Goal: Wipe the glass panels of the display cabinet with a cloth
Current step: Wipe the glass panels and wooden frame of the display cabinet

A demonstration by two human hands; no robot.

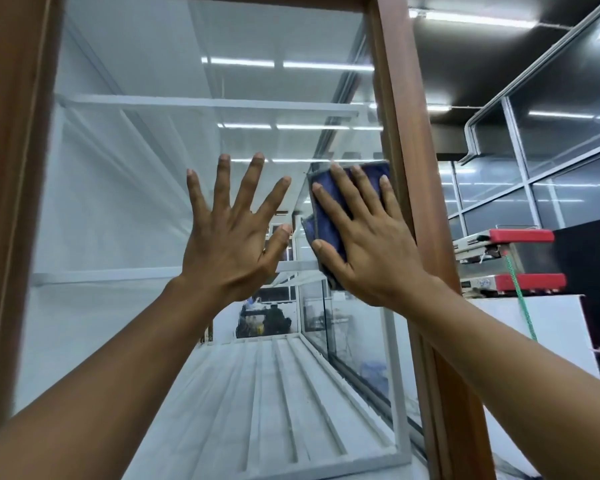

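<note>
Blue cloth (pixel 326 225): soft, light, folded pad. Right hand (pixel 368 244) presses it flat, fingers straight and spread, on the glass panel (pixel 136 202) just beside the wooden frame (pixel 406 168). Left hand (pixel 232 233) is splayed and holds nothing. Glass is likely rigid, slick and fragile: use even palm pressure.

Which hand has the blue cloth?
The right hand. It presses the blue cloth flat against the glass beside the wooden frame. The left hand is bare, its fingers spread.

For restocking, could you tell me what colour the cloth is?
Dark blue cloth; head view shows it.
</note>
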